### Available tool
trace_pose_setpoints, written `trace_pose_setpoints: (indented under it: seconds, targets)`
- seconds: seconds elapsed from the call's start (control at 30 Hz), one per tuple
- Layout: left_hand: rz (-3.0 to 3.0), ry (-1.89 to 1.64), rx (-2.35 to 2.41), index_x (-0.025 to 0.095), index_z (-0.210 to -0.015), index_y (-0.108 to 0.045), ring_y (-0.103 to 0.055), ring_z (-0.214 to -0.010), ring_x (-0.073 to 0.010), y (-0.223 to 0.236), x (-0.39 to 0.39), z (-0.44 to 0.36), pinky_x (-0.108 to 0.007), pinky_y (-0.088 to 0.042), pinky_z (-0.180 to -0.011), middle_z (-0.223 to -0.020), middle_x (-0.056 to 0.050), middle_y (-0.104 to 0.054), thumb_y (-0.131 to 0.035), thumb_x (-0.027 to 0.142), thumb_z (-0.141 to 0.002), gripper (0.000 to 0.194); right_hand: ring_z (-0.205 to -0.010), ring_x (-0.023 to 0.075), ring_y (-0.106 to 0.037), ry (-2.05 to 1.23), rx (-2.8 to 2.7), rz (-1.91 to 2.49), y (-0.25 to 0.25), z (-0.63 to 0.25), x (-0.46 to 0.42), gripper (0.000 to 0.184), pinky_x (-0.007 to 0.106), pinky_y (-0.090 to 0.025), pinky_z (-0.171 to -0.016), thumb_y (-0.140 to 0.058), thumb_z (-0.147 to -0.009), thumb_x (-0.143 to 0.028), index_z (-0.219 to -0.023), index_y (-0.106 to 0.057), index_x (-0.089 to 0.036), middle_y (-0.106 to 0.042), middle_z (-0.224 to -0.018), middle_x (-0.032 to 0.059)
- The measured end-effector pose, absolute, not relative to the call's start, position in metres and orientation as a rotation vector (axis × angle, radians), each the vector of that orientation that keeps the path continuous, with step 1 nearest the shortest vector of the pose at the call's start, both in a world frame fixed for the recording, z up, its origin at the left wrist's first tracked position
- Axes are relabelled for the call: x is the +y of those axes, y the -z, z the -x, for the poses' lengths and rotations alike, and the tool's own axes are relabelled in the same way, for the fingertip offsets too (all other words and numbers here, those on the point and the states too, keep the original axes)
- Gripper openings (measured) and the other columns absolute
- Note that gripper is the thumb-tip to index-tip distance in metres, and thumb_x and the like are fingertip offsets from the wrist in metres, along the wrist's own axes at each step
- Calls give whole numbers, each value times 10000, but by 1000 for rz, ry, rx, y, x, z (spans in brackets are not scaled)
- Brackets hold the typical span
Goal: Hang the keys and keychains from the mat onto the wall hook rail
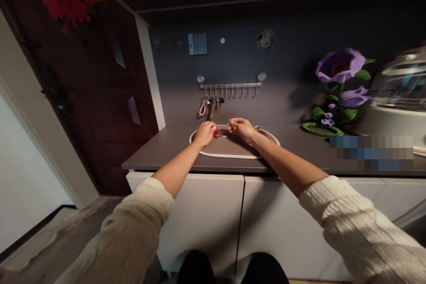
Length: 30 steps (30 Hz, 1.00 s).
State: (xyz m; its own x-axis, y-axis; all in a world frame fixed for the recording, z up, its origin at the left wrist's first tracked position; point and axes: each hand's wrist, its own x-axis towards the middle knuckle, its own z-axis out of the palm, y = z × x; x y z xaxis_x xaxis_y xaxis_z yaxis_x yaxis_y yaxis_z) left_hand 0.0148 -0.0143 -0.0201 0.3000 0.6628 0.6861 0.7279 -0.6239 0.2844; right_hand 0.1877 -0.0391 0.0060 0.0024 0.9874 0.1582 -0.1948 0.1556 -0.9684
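Observation:
Both hands are over an oval tray (229, 156) with a white rim on the dark countertop. My left hand (205, 133) is closed, its fingertips at a small bunch of keys with a red charm (217, 133), which it seems to grip. Just to the right, my right hand (242, 129) is closed in a pinch, palm turned inward; what its fingertips hold is too small to make out. Behind my right wrist lies a metallic item (260, 130), partly hidden, on the tray's right side.
A hook rail (231, 85) on the wall holds several keys, one with a pink loop (203, 108). To the right stand purple artificial flowers (341, 71) and a clear-topped appliance (396, 102). White cabinet doors (199, 213) are below; a dark door (83, 80) is left.

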Motion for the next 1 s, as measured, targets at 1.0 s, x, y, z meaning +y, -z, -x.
trace_pose_setpoints:
  seconds: [1.0]
  targets:
    - [2622,1014,-1271,216,-786,-659,-499,-874,-189,26,-3,-8,-302,-366,-812,-868,-53,-620,-513,180,-772,151,-411,57,-463,-966,-1567,1119,15,-188,-25,140,177,-364,-433,-613,-729,-130,-605,-550,-119,-583,-500,16]
